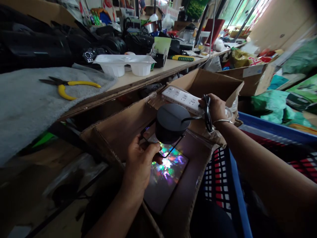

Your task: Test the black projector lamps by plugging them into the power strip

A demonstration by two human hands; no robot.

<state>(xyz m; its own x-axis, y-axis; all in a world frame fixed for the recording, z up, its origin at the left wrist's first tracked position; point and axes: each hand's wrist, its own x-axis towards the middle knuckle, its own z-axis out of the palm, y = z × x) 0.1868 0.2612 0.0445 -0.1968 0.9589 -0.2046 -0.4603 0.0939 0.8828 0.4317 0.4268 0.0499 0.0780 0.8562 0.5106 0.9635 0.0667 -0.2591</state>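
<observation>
My left hand (pixel 142 155) is closed on the thin black bracket of a round black projector lamp (pixel 172 120). The lamp faces down over a cardboard box (pixel 119 129) and throws many-coloured light onto a flat panel (pixel 158 195) inside it. From the lamp's back a dark cable runs to the right. My right hand (pixel 215 107) grips a looped black cord (pixel 207 114) at the near end of a white power strip (pixel 182 97). The strip lies across the box, with several sockets facing up. Part of the right fingers is hidden behind the cord.
Yellow-handled pliers (pixel 68 86) lie on a grey cloth (pixel 27 102) at the left. A white plastic tray (pixel 125 62) stands on the cluttered workbench (pixel 119 84). To my right is a blue basket (pixel 235 188), with green bags (pixel 269 107) beyond it.
</observation>
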